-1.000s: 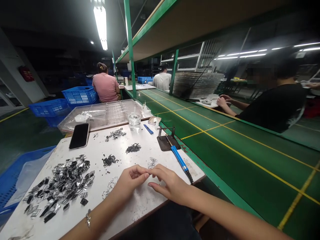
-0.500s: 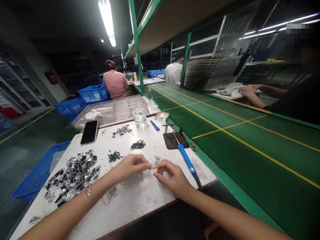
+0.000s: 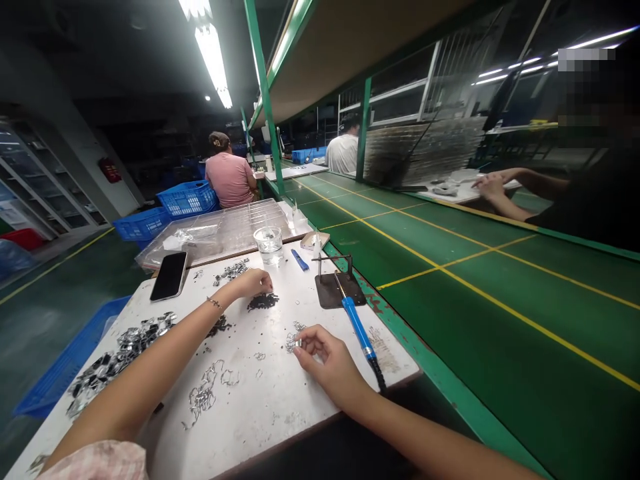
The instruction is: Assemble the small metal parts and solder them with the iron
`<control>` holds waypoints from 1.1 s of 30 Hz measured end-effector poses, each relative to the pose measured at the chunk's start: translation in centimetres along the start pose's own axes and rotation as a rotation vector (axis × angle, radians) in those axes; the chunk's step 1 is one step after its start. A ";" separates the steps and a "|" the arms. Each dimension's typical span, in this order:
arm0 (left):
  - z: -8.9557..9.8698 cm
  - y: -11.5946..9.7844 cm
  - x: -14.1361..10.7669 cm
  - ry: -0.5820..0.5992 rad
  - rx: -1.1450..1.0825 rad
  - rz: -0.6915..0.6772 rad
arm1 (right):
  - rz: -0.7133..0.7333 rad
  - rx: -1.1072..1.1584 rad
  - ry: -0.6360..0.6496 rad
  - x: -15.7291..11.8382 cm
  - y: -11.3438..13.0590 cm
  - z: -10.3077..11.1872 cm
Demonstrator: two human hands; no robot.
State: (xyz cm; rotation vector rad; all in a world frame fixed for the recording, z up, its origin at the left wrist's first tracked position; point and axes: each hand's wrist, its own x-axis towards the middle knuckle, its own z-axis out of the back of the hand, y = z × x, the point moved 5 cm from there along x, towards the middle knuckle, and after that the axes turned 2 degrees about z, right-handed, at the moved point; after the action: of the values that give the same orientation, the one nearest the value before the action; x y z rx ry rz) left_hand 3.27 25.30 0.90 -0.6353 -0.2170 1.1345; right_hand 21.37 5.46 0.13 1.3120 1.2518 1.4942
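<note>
My left hand is over a small pile of black pieces, its fingertips pinched together at the pile's upper edge. Whatever sits between those fingertips is too small to make out. Lower on the right, my right hand pinches a small shiny metal piece between thumb and fingers. Just beside it lies a little heap of silvery metal bits. A second pile of black pieces is partly hidden by my left forearm.
A blue soldering iron rests on its dark stand at the right. Farther back are a phone, a clear water cup and a blue tool. Shiny metal parts heap at left; thin wire-like pieces lie nearer. Co-workers sit nearby.
My left hand has moved away from my right hand, forward and left to the black pile. My right hand stays near the silvery bits, still pinching the metal piece. The camera view has shifted slightly.
</note>
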 end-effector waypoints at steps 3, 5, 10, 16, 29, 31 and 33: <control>-0.1 0.0 0.4 0.074 -0.015 0.009 | -0.031 0.043 0.009 0.1 -0.2 0.0; 0.1 -0.4 0.3 0.076 -0.038 0.002 | -0.050 0.086 0.022 0.3 -0.4 0.0; 0.7 -3.6 -2.5 -0.024 -0.175 -0.082 | -0.074 0.216 0.071 0.5 -0.6 -0.2; -1.5 -8.5 -9.9 0.125 -0.455 -0.159 | -0.089 0.260 0.131 0.4 -0.6 -0.6; -5.2 -8.5 -14.2 0.121 -0.718 0.020 | 0.032 -0.064 0.230 0.2 0.7 -0.8; -5.4 -8.2 -14.3 0.120 -0.740 0.035 | 0.060 -0.098 0.244 0.2 0.8 -0.9; -5.9 -7.9 -14.4 0.122 -0.797 0.045 | 0.079 -0.120 0.252 0.1 1.0 -1.0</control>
State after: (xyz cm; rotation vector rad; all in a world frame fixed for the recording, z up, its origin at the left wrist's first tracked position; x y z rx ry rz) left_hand 6.04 8.14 2.90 -1.4136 -0.5634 1.0293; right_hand 20.48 5.15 1.13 1.1318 1.2551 1.8071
